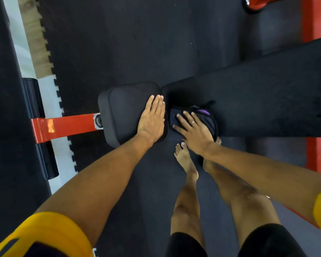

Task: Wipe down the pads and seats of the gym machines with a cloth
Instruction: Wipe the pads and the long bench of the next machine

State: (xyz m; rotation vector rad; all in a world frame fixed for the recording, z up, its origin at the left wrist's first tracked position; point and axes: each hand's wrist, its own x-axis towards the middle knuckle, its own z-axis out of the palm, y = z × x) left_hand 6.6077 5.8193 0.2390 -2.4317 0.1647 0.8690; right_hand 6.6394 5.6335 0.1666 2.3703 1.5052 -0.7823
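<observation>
Left hand point(152, 117): flat on seat pad point(126, 108), fingers point(157, 102) straight, together.
Right hand point(193, 130): fingers spread, pressing cloth point(206, 115) on back pad's point(258, 101) seat-side end — pad's length runs rightward.

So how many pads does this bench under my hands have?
2. The small seat pad lies under the left hand; the long pad beside it lies under the cloth and right hand. The long pad runs out of frame, so more may be hidden.

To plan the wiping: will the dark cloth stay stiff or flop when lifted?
Probably floppy: the cloth lies bunched in folds under the right hand. Looks thin, so likely light; may slide on the flat bench pad.
</observation>
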